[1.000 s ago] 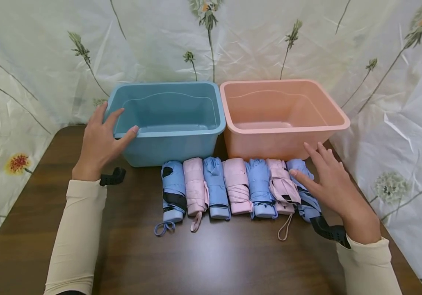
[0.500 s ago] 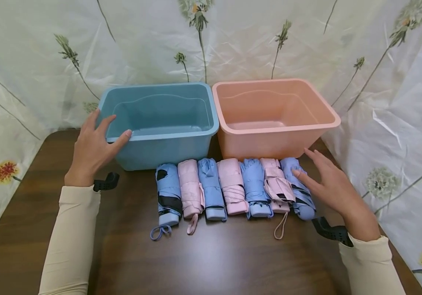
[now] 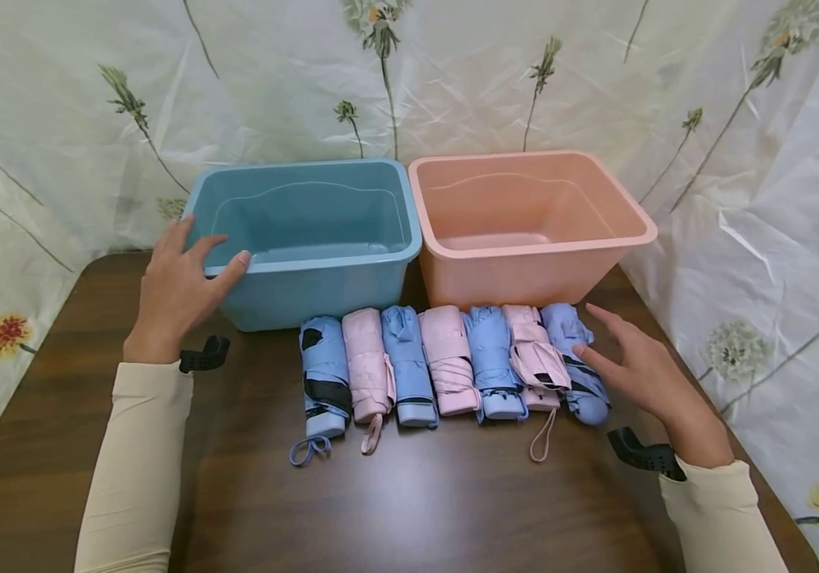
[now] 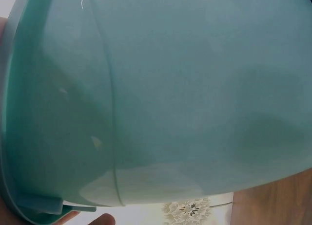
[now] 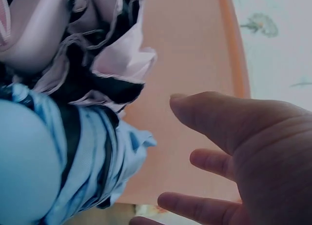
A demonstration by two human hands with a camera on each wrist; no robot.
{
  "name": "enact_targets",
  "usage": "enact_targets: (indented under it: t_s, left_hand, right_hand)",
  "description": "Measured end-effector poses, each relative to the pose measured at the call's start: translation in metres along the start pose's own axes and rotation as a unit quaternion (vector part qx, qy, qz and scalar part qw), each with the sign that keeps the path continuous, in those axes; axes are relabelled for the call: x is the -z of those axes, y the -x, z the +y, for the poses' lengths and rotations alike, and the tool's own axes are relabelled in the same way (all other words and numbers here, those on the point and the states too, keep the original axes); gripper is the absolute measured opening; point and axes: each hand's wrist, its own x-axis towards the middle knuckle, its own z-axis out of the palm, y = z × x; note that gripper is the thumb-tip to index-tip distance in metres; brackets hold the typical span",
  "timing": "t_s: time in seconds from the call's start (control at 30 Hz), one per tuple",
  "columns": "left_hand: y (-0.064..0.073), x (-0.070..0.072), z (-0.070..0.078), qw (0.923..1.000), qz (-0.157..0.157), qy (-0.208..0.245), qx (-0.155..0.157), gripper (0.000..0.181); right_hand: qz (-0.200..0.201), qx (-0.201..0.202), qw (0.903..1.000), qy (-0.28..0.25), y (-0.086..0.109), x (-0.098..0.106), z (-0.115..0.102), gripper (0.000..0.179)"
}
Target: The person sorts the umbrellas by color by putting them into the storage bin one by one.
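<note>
Several folded umbrellas lie side by side in a row, alternating blue and pink. The rightmost is a blue umbrella (image 3: 579, 374), with a pink umbrella (image 3: 534, 358) beside it. At the left end is a blue umbrella (image 3: 325, 378) with black patches and a looped cord. My left hand (image 3: 176, 286) is at the near left corner of the blue bin (image 3: 316, 290), fingers spread and thumb by the front rim. My right hand (image 3: 656, 382) hovers right of the rightmost umbrella, thumb and fingers apart, holding nothing. In the right wrist view its thumb (image 5: 209, 113) stands clear of the umbrellas.
Behind the row, an orange bin (image 3: 516, 274) stands right of the blue one, their rims close together. Both bins have nothing visible inside. Everything rests on a dark wooden table (image 3: 395, 509), with a flowered sheet (image 3: 273, 79) hanging behind and at the sides.
The head view has shifted slightly, moving the scene left. My right hand has drawn back a little from the rightmost umbrella. My left hand stays at the blue bin's corner.
</note>
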Motion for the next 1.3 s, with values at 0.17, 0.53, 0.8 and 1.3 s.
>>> enact_targets:
  t_s: [0.17, 0.53, 0.8, 1.3]
  left_hand:
    - [-0.001, 0.0, 0.0, 1.0, -0.004, -0.001, 0.004, 0.068]
    - [0.0, 0.002, -0.001, 0.9999, -0.008, -0.001, 0.01, 0.068]
    - [0.0, 0.0, 0.0, 1.0, -0.003, 0.0, 0.007, 0.068]
    - [0.001, 0.001, 0.0, 1.0, -0.008, 0.0, 0.004, 0.068]
  right_hand:
    - [-0.021, 0.0, 0.9998, 0.006, 0.0, -0.004, 0.005, 0.073]
    - [-0.067, 0.001, 0.9978, -0.007, 0.0, -0.013, 0.009, 0.076]
    - [-0.056, 0.017, 0.9983, 0.002, -0.001, -0.019, 0.009, 0.076]
    - [-0.086, -0.03, 0.9958, 0.001, -0.008, -0.024, 0.007, 0.087]
